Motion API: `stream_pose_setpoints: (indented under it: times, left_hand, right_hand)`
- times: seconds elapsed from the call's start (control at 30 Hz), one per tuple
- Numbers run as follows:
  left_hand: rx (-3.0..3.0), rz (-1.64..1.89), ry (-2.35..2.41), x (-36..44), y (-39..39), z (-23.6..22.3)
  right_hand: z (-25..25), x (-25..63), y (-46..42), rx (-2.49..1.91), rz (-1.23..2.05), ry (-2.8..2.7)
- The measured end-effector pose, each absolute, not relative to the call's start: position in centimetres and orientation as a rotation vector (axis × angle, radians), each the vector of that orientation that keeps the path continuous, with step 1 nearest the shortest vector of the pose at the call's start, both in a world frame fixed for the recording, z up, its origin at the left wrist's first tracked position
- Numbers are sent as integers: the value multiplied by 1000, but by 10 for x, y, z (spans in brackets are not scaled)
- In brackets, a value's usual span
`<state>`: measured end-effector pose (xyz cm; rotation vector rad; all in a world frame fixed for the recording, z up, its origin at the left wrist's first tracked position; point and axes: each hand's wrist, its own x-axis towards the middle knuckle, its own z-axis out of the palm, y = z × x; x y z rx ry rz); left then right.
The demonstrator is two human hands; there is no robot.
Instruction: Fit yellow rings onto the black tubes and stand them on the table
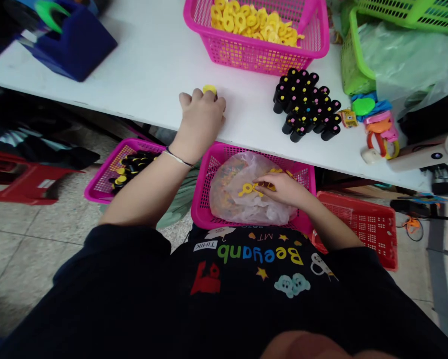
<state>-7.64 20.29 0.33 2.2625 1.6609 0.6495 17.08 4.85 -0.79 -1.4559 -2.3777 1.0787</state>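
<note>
Pinching yellow pieces [248,188] over a rumpled bag [231,202] at one o'clock, the right hand [284,189] risked spills should plastic snag; the left hand [201,117] curled around a yellow-topped item [209,89] at twelve.

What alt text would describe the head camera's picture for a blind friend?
A bare left hand curls around a yellow-topped object at a white table; the right hand touches yellow pieces on a plastic bag in a pink basket below. Dotted black cylinders and another pink basket of yellow rings stand on the table.
</note>
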Motion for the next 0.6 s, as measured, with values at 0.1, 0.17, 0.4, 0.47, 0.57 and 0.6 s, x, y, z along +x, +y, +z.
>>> stream_pose_setpoints:
  times: [0.1,0.17,0.4,0.47,0.57,0.6]
  left_hand:
    - [2324,807,1466,-90,207,-5]
    - [2310,916,1420,-96,205,-7]
    - [2073,1111,1468,-109,195,-17]
    - [2048,1228,1452,-100,188,-14]
    - [2131,1222,1229,-62,180,-11]
    - [2169,1130,1104,-43,180,-13]
  right_hand:
    - [-9,171,49,-1429,1077,-2392]
    - [-9,170,50,-1416,1075,-2389]
    - [-9,167,51,-1386,1096,-2415]
    - [-5,170,53,-1376,1095,-2407]
    - [4,179,58,-1419,1034,-2333]
    - [8,182,60,-1443,993,-2294]
